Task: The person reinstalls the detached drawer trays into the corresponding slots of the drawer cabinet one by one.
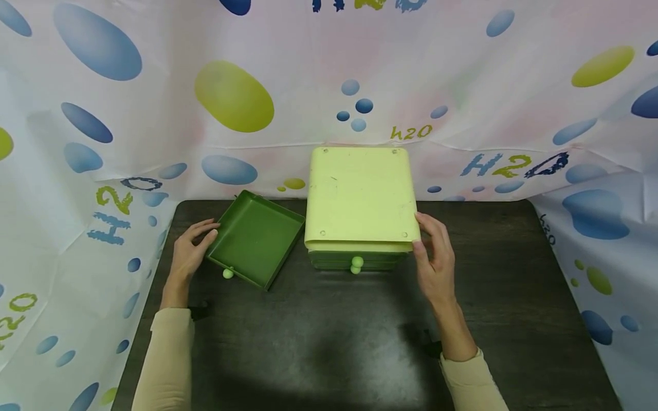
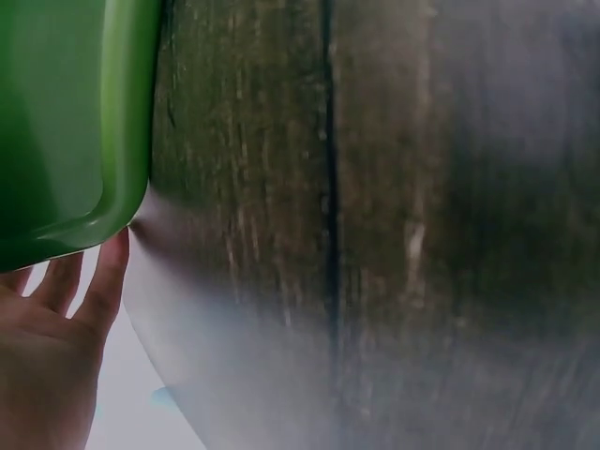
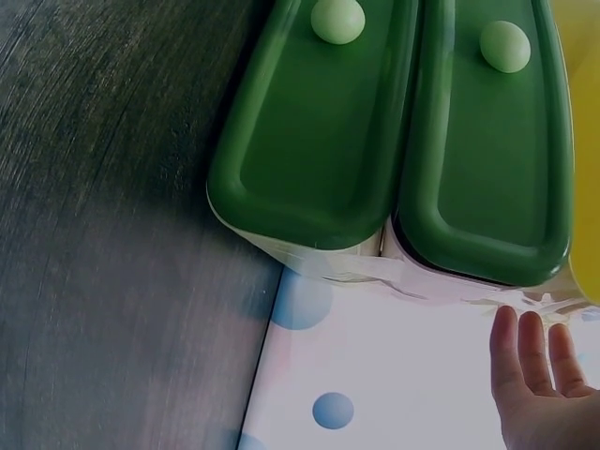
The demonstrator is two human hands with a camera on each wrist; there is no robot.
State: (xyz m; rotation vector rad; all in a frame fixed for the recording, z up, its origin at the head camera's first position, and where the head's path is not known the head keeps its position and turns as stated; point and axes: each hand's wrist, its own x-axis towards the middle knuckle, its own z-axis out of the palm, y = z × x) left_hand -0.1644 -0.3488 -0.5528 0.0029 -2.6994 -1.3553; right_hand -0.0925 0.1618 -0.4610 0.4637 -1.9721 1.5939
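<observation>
A loose dark-green drawer point(image 1: 256, 240) with a pale green round knob point(image 1: 228, 273) lies at an angle on the table. My left hand point(image 1: 188, 254) is at its left side, fingertips against the outer wall; in the left wrist view the fingers point(image 2: 98, 291) meet the drawer corner point(image 2: 122, 178). To the right stands a pale yellow drawer cabinet point(image 1: 361, 194). Two green drawer fronts point(image 3: 314, 141) with round knobs show in the right wrist view. My right hand point(image 1: 436, 262) rests its fairly straight fingers along the cabinet's right side.
Dark wood-grain table point(image 1: 319, 331) extends in front of the cabinet and to both sides. A white sheet point(image 1: 288, 34) printed with blue and green spots hangs behind and at the sides, close to the cabinet's back.
</observation>
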